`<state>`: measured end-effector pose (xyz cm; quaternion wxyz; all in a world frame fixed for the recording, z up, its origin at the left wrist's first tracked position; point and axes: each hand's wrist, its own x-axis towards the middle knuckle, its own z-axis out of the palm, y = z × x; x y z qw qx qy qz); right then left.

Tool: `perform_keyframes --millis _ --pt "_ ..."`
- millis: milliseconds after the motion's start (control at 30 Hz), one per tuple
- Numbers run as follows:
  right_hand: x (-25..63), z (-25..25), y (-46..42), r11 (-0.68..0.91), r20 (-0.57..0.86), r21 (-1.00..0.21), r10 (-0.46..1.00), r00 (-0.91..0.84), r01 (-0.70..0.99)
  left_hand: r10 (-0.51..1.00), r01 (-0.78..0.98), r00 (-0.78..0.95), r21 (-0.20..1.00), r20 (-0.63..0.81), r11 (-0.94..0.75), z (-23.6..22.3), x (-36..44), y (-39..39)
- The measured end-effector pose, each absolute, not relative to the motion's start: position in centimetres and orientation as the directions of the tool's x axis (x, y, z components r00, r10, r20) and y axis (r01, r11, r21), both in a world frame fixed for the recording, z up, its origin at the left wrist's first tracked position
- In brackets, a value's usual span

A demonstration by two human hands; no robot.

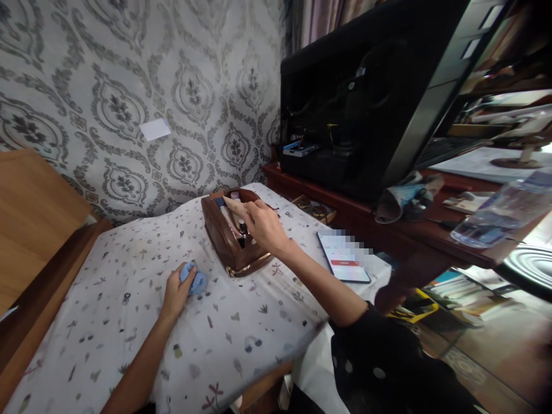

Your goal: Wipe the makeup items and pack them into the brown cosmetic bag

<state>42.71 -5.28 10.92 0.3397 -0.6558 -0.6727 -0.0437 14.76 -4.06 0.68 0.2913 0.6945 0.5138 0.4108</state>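
Note:
A brown toiletry bag (214, 233) stands unzipped on the patterned white cloth, its gold zipper hanging at the near end. Inside it are several cosmetic items, among them a pale pink tube (228, 221) and something dark blue. Over the bag's opening, my right hand (263, 224) is closed on a beige tapered tube (234, 204) that points toward the far left; its exact kind is unclear. My left hand (177, 287) rests on the cloth left of the bag, its fingers wrapped round a crumpled light blue cloth (197, 282).
A phone (345, 261) lies right of the bag. Beyond it, a dark red desk (366, 221) carries a black computer case (340, 109), a crumpled wrapper (405, 198) and a clear plastic bottle (495, 213). A wooden panel (38, 213) borders the left side; patterned wallpaper lies behind.

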Motion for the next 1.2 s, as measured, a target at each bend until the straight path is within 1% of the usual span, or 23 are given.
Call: perform_keyframes --millis 67,233,300,400,500,600,667,767,933,1100,1200 --pt "42.8 11.1 -5.4 0.146 0.510 -0.362 0.858 0.065 0.921 0.955 0.475 0.141 0.829 0.261 -0.297 0.5 14.7 -4.0" --pt "42.8 11.3 -5.4 0.176 0.413 -0.230 0.908 -0.068 0.957 0.955 0.484 0.158 0.824 0.249 -0.295 0.5 14.7 -4.0" --pt "42.8 11.3 -5.3 0.181 0.403 -0.223 0.912 -0.078 0.958 0.953 0.489 0.162 0.818 0.256 -0.303 0.6 14.9 -4.0" --pt "43.0 10.8 -5.1 0.190 0.448 -0.290 0.893 -0.043 0.938 0.946 0.500 0.183 0.803 0.267 -0.324 0.8 15.1 -4.2" --pt "43.3 10.0 -4.9 0.271 0.568 -0.386 0.823 -0.005 0.882 0.939 0.517 0.213 0.785 0.269 -0.342 1.0 15.1 -4.4" --pt "43.9 9.1 -4.5 0.316 0.674 -0.458 0.732 0.093 0.831 0.935 0.533 0.223 0.769 0.274 -0.352 1.1 15.2 -4.5" --pt "44.3 8.5 -4.1 0.299 0.697 -0.499 0.697 0.171 0.814 0.935 0.536 0.218 0.766 0.280 -0.354 1.2 15.2 -4.5" --pt "44.6 7.4 -3.4 0.279 0.670 -0.584 0.696 0.258 0.763 0.937 0.538 0.212 0.767 0.278 -0.349 1.4 15.4 -4.7" --pt "44.1 4.9 -2.4 0.264 0.571 -0.770 0.691 0.443 0.580 0.931 0.579 0.231 0.729 0.283 -0.365 1.6 15.4 -4.7" --pt "44.2 3.5 -2.2 0.327 0.526 -0.836 0.707 0.473 0.441 0.925 0.628 0.248 0.679 0.288 -0.379 1.4 15.2 -4.4" --pt "44.9 3.4 -1.7 0.371 0.465 -0.885 0.728 0.503 0.281 0.926 0.644 0.252 0.665 0.281 -0.377 1.4 15.3 -4.5"
